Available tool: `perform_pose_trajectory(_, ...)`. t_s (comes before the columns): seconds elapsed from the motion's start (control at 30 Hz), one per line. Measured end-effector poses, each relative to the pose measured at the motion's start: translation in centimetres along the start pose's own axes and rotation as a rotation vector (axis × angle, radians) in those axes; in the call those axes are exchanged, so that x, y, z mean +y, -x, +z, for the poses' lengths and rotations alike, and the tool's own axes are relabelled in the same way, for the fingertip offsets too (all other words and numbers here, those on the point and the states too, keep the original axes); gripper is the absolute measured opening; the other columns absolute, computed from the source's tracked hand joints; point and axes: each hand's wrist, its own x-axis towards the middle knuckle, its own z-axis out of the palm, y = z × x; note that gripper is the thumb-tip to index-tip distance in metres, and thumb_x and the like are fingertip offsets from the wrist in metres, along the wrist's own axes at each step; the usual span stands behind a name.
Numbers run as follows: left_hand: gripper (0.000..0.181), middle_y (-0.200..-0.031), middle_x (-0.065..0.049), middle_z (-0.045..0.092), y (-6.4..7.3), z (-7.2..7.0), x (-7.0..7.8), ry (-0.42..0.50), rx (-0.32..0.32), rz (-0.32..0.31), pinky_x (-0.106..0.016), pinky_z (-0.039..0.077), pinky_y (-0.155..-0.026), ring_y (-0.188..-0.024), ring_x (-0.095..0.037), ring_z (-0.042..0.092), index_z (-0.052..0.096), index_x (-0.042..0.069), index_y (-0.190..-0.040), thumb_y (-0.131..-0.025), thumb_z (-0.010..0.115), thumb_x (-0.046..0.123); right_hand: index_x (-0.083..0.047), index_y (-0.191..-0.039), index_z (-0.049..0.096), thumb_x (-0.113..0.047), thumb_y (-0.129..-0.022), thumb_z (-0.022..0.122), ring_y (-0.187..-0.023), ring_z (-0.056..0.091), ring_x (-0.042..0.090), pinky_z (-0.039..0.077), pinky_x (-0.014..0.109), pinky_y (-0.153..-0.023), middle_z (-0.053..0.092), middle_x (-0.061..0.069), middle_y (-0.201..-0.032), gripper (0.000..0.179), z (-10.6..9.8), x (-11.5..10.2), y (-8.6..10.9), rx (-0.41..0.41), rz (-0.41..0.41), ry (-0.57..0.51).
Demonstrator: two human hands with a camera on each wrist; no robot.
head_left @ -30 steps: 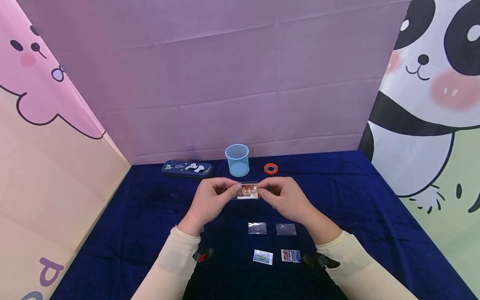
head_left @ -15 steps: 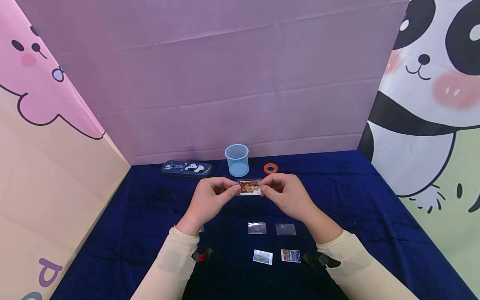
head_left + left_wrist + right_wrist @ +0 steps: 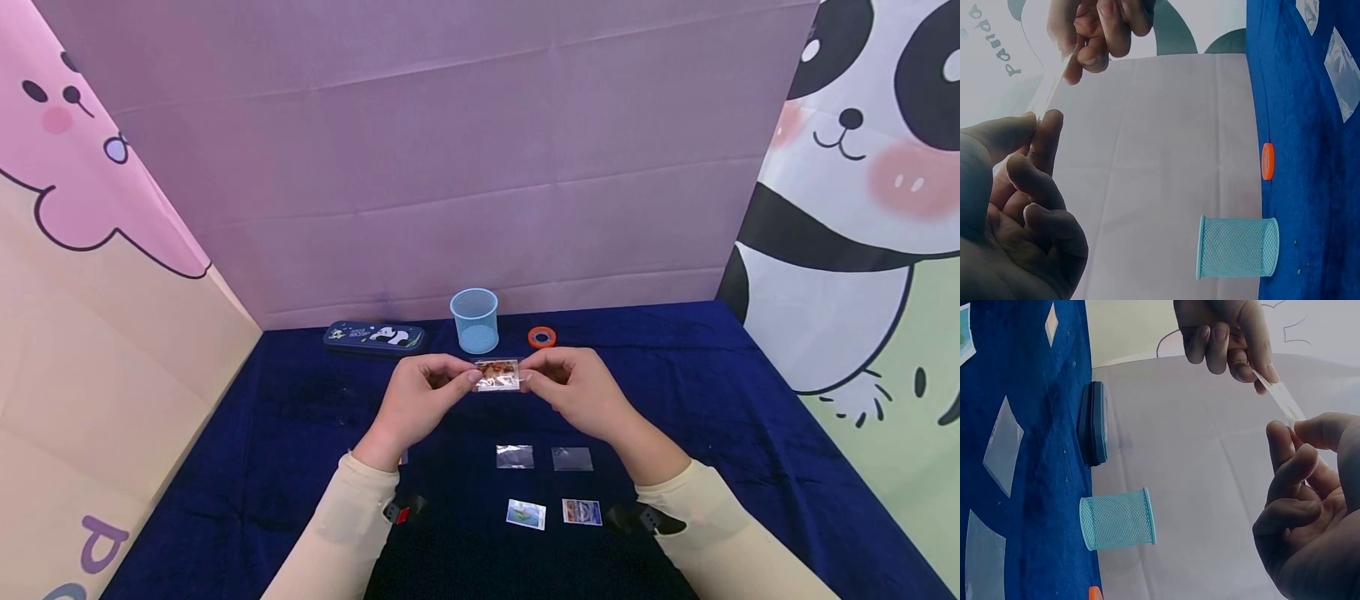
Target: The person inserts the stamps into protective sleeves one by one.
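A small picture card [image 3: 498, 377] in a clear plastic sleeve is held up level above the table, with glare across its face. My left hand [image 3: 418, 404] pinches its left end between thumb and forefinger. At the opposite end, the thumb and forefinger of my right hand [image 3: 583, 398] pinch the sleeve's edge. Both wrist views show the sleeved card [image 3: 1284, 399] nearly edge-on between the two hands. Below the hands lie two clear sleeves [image 3: 514, 457] side by side, and nearer me two picture cards [image 3: 526, 514]. Another card [image 3: 1052, 325] is mostly hidden behind my left wrist in the head view.
Along the back of the dark blue cloth [image 3: 300, 433] stand a panda pencil case [image 3: 374, 337], a light blue mesh pen cup [image 3: 475, 321] and an orange-red ring of tape [image 3: 542, 337]. Fabric walls with cartoon prints enclose the table at the back and sides.
My right hand has shifted slightly right and up, and more of the card's face shows between the hands. The sleeved card has tilted a little, so glare crosses it. My left hand stays put.
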Motion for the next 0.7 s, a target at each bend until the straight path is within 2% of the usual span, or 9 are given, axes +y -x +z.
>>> perform_pose_trajectory(0.33, 0.009, -0.084, 0.002, 0.074, 0.18, 0.09, 0.53, 0.003, -0.011, -0.006, -0.027, 0.042, -0.056, -0.065, -0.017, 0.054, 0.083, 0.016, -0.099, -0.098, 0.077, 0.022, -0.008, -0.107, 0.078, -0.009, -0.099, 0.073, -0.06, 0.052, 0.019, 0.047, 0.029, -0.053, 0.068, 0.005, -0.087, 0.01, -0.4, 0.06, 0.05, -0.037, 0.007, -0.045)
perform_pose_trajectory(0.7, 0.006, -0.087, 0.003, 0.075, 0.07, 0.01, 0.35, 0.021, -0.006, 0.005, -0.027, 0.046, -0.058, -0.067, -0.017, 0.058, 0.081, 0.016, -0.1, -0.099, 0.076, 0.019, -0.009, -0.107, 0.078, -0.013, -0.101, 0.072, -0.058, 0.05, 0.016, 0.046, 0.028, -0.051, 0.072, 0.008, -0.089, 0.01, -0.57, -0.05, -0.07, -0.044, 0.004, -0.082)
